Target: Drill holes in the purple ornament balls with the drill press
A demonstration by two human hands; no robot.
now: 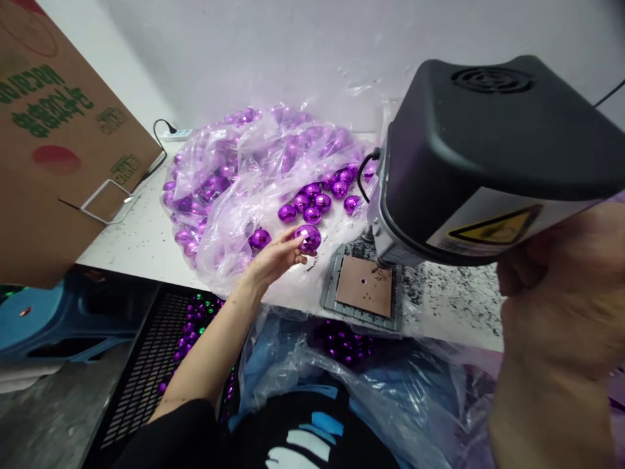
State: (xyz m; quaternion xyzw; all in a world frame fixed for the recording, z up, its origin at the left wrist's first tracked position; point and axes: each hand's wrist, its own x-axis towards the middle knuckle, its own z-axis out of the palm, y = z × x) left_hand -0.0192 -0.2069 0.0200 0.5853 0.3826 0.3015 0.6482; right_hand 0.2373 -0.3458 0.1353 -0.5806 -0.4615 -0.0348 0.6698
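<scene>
My left hand [280, 255] pinches a shiny purple disco ball [308, 239] between thumb and fingers, above the white table. Just beyond it, several loose purple disco balls [312, 202] lie on a clear plastic bag [249, 189] filled with many more. To the right stands a bench drill press with a black housing [493, 143] and a yellow warning label. Under its head is a grey metal base with a square brown plate [364, 286] that has a small central hole. My right hand [551, 273] curls close beneath the housing's right side; whatever it grips is hidden.
A large cardboard box [63, 137] stands at left, with a power strip [176, 135] behind it. Dark shavings [454, 293] litter the table [141, 228]. Below are a black crate [134, 365], a blue stool [34, 319] and more purple balls [344, 345] in plastic over my lap.
</scene>
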